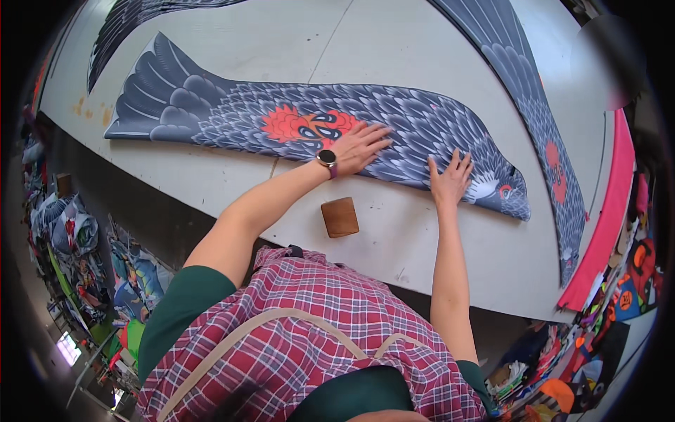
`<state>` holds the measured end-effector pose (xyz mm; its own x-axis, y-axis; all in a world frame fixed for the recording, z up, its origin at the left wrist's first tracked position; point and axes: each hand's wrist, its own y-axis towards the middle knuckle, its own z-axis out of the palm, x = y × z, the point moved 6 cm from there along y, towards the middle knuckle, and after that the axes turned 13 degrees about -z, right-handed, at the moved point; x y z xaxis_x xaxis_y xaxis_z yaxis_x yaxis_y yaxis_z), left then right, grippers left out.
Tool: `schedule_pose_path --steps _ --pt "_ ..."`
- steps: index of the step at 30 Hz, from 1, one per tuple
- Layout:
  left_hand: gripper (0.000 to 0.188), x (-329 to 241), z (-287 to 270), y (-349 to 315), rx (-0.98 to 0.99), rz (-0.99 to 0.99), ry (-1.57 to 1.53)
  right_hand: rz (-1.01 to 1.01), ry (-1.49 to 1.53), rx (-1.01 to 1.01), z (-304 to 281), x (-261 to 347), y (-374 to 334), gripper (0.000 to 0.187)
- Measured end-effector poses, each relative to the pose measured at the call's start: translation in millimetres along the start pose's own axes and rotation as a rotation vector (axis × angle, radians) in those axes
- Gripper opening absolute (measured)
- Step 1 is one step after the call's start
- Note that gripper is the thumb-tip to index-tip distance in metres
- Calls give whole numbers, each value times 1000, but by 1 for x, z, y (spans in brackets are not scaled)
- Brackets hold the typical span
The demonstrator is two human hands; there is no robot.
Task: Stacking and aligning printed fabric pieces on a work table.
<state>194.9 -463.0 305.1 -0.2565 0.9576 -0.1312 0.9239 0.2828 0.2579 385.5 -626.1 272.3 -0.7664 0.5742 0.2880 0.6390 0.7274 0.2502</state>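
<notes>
A bird-shaped fabric piece (232, 105), printed with dark grey feathers and a red-orange motif, lies flat across the white table. Its fanned tail is at the left and its head, with a red-ringed eye, at the right. My left hand (357, 148), a watch on its wrist, rests flat on the body beside the red motif, fingers stretched out. Near the head end, my right hand (450, 181) presses on the lower edge with fingers spread. Between my arms, close to the table's near edge, sits a brown wooden block (340, 217); neither hand touches it.
A second feather-printed piece (524, 77) runs down the table's right side, and part of another (130, 28) shows at the far left. Pink fabric (605, 225) lies along the right edge of the table (281, 49). Colourful fabrics (77, 232) hang beyond the left edge.
</notes>
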Motion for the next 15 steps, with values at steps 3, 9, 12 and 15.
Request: schedule_pose_path --steps 3,9,12,15 --pt "71 -1 -15 -1 51 7 72 -12 -9 -51 -9 -1 11 82" --pt "90 0 -24 0 138 -21 116 -3 21 -86 -17 3 10 81" --pt "92 -1 -26 -2 147 -16 97 -119 130 -231 -20 33 7 72" --pt "93 12 -10 -3 182 -21 167 -358 296 -390 4 130 -1 68"
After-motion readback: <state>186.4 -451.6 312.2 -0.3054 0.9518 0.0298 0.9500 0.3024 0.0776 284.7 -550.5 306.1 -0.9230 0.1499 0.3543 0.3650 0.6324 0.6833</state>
